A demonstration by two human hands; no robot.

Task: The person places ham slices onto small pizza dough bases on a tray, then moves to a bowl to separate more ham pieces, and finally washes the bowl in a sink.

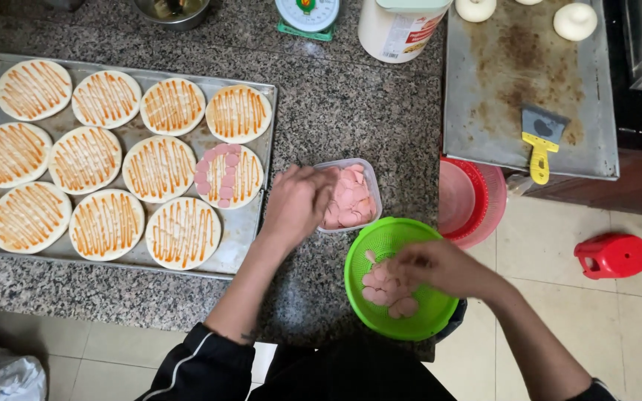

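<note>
My left hand (296,202) reaches into a clear plastic tub (371,187) of pink sausage slices (352,200) on the granite counter; its fingers are curled among the slices, blurred. My right hand (440,267) hovers over a green colander (380,241) at the counter's front edge, fingers pinched on pink slices (384,289) lying inside. To the left, a metal baking tray (250,223) holds several round dough bases striped with orange sauce. One base (230,175) carries a curved row of sausage slices along its left side.
A second metal tray (499,89) at the right carries a yellow-handled scraper (540,141) and white dough balls (575,20). Red and pink baskets (477,197) sit beside the colander. A kitchen scale (307,15), white tub (399,28) and steel bowl (172,11) stand at the back. A red stool (613,255) is on the floor.
</note>
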